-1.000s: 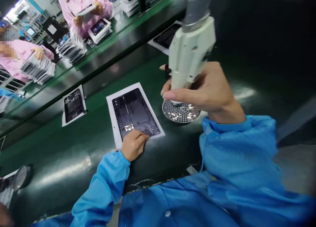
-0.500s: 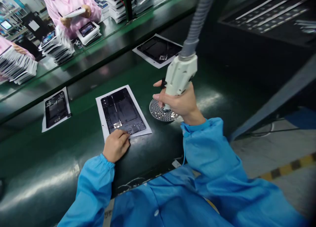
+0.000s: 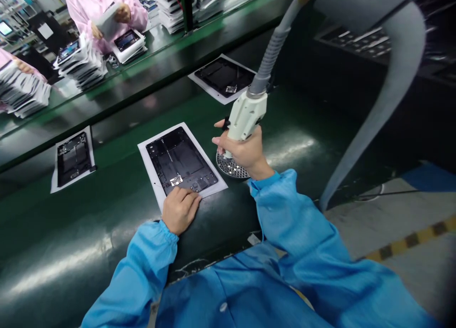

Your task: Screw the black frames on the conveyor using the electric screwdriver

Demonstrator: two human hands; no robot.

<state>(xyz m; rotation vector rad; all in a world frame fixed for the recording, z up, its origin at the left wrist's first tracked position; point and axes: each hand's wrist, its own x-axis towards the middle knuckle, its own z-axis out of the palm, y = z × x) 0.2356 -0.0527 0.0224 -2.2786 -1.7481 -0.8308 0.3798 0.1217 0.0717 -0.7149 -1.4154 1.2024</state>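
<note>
My right hand [image 3: 244, 152] grips a white electric screwdriver [image 3: 245, 116] hung on a grey ribbed hose [image 3: 272, 47]. Its tip sits over a round perforated metal screw dish [image 3: 231, 167] on the dark green belt. My left hand [image 3: 180, 208] rests with fingers flat on the near edge of a black device frame [image 3: 180, 160], which lies on a white sheet [image 3: 151, 178] just left of the dish.
Two more black frames on white sheets lie on the belt, one at the left [image 3: 72, 157] and one at the back [image 3: 224, 77]. Across the belt a person in pink [image 3: 103, 9] handles stacked trays [image 3: 81, 62]. A grey arm-like bar [image 3: 384, 90] hangs at right.
The view has pulled back and shifted. My right hand still holds the screwdriver over the dish; my left hand stays on the frame's near edge.
</note>
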